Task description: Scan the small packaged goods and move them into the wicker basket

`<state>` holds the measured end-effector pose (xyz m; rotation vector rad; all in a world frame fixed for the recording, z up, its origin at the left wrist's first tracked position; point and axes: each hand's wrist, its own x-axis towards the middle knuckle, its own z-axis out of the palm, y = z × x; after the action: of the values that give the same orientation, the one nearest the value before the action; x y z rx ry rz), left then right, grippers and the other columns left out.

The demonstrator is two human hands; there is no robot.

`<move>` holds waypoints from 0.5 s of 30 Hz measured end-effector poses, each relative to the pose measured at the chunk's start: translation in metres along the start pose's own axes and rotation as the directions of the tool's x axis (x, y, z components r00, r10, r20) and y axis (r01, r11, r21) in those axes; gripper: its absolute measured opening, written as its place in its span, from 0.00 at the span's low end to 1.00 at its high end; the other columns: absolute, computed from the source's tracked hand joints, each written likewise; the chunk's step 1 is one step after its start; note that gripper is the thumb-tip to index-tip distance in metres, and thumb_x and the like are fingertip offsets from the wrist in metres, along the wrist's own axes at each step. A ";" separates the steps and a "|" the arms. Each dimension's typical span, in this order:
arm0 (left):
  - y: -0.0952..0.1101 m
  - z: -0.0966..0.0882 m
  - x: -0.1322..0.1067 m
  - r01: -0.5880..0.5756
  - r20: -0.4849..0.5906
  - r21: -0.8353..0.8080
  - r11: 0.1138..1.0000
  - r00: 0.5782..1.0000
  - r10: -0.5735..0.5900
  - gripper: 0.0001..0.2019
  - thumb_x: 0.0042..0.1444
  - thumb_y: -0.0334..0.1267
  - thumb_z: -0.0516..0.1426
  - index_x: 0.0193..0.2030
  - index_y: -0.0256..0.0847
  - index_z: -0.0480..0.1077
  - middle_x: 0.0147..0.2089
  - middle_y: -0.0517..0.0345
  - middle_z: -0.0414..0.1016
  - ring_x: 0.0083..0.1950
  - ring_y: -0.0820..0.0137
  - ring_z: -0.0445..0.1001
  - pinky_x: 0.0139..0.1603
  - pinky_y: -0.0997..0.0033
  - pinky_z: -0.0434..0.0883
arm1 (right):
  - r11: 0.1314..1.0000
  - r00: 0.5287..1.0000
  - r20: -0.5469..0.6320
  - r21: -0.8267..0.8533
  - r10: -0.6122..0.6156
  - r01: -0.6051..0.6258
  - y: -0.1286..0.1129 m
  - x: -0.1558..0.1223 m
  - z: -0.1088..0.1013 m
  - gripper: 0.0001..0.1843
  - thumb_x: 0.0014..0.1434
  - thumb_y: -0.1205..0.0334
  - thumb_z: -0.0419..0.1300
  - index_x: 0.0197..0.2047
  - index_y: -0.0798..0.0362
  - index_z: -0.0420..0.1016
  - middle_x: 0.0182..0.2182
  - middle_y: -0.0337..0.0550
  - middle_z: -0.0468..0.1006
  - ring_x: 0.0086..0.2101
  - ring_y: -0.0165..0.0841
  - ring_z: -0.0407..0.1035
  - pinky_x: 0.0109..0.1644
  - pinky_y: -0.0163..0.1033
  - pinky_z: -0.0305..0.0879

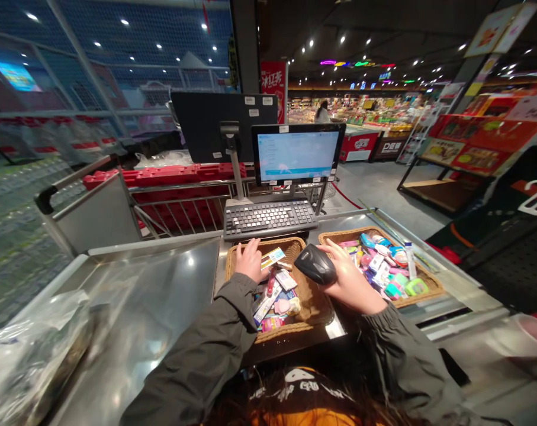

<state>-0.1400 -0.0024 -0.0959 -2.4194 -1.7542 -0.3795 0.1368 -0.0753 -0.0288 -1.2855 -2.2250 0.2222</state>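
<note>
From the head view: grasping a scanner in the right hand, with fingers and thumb closed about its body, on the near side of the keyboard, off its right end. Pointing the scanner's head leftward, above the edge of the left basket. Placing the left hand at that basket too, below the keyboard's left half, with fingers loosely spread; touching, or just beside, a small packet, impossible to tell whether gripped. Showing, within the left basket, directly on the keyboard's near side, jumbled small goods.

Holding brightly coloured goods in the right basket, near and to the right of the keyboard. Looking past the keyboard, finding a lit screen behind its right half, a second screen turned backward behind its left, and a cart with red goods. Lying well left of the keyboard, on the metal surface: a blurred bag.
</note>
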 end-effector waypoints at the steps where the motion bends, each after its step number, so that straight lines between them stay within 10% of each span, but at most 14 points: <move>1: 0.000 0.003 -0.001 0.005 0.015 0.017 1.000 1.000 -0.005 0.14 0.50 0.41 0.60 0.41 0.36 0.76 0.70 0.40 0.59 0.71 0.49 0.56 0.70 0.37 0.48 | 1.000 1.000 -0.002 0.009 -0.001 0.001 0.002 -0.001 0.002 0.26 0.46 0.66 0.61 0.51 0.54 0.74 0.59 0.55 0.68 0.66 0.56 0.50 0.67 0.66 0.48; 15: -0.009 0.037 -0.014 0.036 0.323 0.261 0.965 0.938 -0.123 0.21 0.46 0.38 0.57 0.47 0.33 0.78 0.69 0.33 0.59 0.73 0.47 0.50 0.69 0.35 0.42 | 0.998 0.998 -0.023 0.028 0.050 -0.049 0.013 -0.017 -0.009 0.30 0.46 0.65 0.64 0.55 0.53 0.73 0.58 0.54 0.69 0.65 0.54 0.52 0.67 0.64 0.48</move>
<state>-0.1484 -0.0035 -0.1358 -2.3370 -1.8974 0.2569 0.1576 -0.0837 -0.0332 -1.3231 -2.1644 0.2537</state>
